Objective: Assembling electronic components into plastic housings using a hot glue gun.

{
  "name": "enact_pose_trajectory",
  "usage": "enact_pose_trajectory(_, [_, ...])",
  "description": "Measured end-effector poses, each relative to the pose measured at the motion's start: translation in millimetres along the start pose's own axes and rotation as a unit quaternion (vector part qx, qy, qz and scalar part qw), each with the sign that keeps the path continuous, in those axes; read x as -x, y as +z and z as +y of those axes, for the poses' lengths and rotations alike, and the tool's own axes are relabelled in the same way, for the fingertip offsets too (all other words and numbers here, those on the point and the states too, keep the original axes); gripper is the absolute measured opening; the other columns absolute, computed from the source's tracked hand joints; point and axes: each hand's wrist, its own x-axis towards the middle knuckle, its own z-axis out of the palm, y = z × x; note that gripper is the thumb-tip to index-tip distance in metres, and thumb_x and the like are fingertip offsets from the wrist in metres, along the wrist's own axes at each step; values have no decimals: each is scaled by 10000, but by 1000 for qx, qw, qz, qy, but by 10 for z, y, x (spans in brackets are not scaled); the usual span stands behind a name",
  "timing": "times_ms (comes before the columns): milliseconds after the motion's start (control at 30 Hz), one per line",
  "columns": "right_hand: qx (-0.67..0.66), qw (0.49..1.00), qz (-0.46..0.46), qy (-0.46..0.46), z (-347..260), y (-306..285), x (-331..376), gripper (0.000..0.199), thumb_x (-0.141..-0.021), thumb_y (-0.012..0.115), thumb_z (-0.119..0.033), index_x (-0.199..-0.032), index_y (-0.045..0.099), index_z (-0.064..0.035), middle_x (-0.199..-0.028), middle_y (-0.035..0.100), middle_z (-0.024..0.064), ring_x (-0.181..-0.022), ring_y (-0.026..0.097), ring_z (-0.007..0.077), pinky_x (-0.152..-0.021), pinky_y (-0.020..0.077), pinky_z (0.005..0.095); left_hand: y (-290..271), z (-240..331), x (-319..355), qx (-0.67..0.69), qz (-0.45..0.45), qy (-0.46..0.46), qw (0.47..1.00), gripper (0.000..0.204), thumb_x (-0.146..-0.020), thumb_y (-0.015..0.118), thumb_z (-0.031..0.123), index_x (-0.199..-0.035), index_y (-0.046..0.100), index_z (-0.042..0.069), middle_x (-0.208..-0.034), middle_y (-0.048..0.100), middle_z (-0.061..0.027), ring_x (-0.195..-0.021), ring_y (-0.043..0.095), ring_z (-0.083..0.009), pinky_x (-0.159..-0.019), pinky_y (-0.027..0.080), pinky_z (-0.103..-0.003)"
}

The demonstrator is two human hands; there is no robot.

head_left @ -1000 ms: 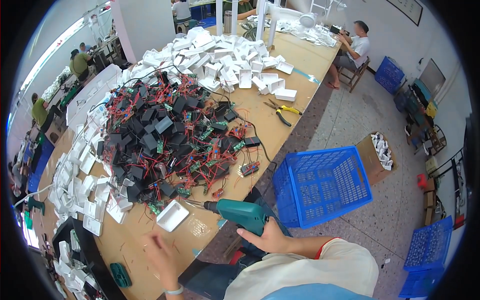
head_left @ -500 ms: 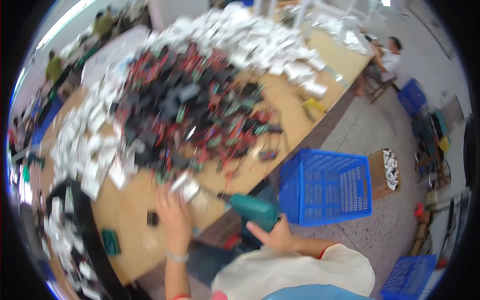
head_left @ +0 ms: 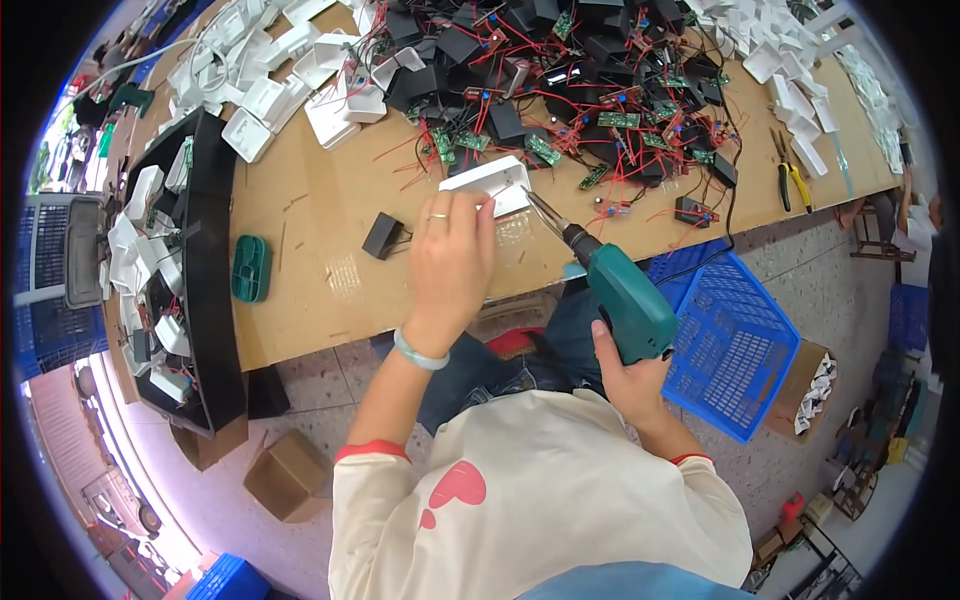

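My left hand (head_left: pixel 450 250) is closed at the near side of an open white plastic case (head_left: pixel 508 182), its curled fingers hiding part of it. The case lies on the cardboard-covered table (head_left: pixel 330 290). In my right hand (head_left: pixel 632 378) is a green pistol-shaped electric screwdriver (head_left: pixel 628 295), gripped by its handle. Its long slim metal tip points up and left, at the right end of the case; whether it touches cannot be made out. A small black box (head_left: pixel 382 236) with short leads lies left of my left hand.
Black boxes, green circuit boards and red wires are heaped beyond the case (head_left: pixel 560 100). White cases (head_left: pixel 270 100) lie far left. Yellow-and-black pliers (head_left: pixel 790 170) lie right. A green tray (head_left: pixel 251 268) and a filled black bin (head_left: pixel 215 270) stand left; a blue crate (head_left: pixel 735 340) stands right.
The view has swung down and to the right. The screwdriver's tip has come up to the right end of the white case, and my left hand stays at the case.
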Motion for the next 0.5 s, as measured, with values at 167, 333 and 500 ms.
enact_pose_trajectory(167, [32, 999, -14, -22, -14, 60, -34, 243, -889, 724, -37, -1090, 604, 28, -936, 666, 72, -790, 602, 111, -705, 497, 260, 111, 4, -41, -153, 13, 68, 986, 64, -883, 652, 68, -903, 602, 33, -873, 555, -117, -863, 552, -296, -744, 444, -401])
enact_pose_trajectory(333, [25, 999, -23, -5, -4, 95, -110, 241, -891, 722, -35, -1091, 602, 27, -941, 662, 75, -797, 601, 110, -701, 497, 258, 249, 2, -66, -274, 72, 70, 956, 109, -818, 675, 114, -839, 585, 57, -882, 523, -90, -877, 529, -284, -752, 405, -419])
enact_pose_trajectory(500, [8, 1000, -13, 4, -41, 129, -182, 195, -890, 718, -26, -1064, 652, 33, -903, 677, 63, -795, 620, 134, -724, 502, 287, 317, 10, -73, -296, 86, 63, 949, 127, -784, 688, 127, -798, 581, 59, -907, 512, -92, -890, 523, -292, -746, 394, -436])
